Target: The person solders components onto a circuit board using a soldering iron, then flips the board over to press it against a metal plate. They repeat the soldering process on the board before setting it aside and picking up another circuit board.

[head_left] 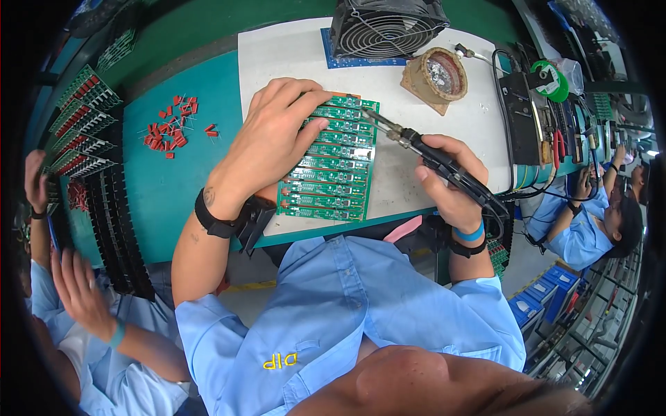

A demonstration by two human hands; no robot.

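A green circuit board panel [329,177], divided into several narrow strips with small parts on them, lies on the white sheet in front of me. My left hand [267,135] grips its upper left part, fingers curled toward the far edge and thumb over the strips. What lies beneath those fingers is hidden. In my right hand [454,177] is a black-handled soldering iron [433,156], closed in the fingers. Its metal tip points left, at the panel's upper right corner; I cannot tell whether it touches.
Red components with wire leads [170,128] lie loose on the green mat [225,76] at left. Beyond the panel stand a black fan [388,31] and a round solder pot [420,76]. Right of them are a green solder spool [551,82] and cables. Co-workers' hands [83,295] show at left.
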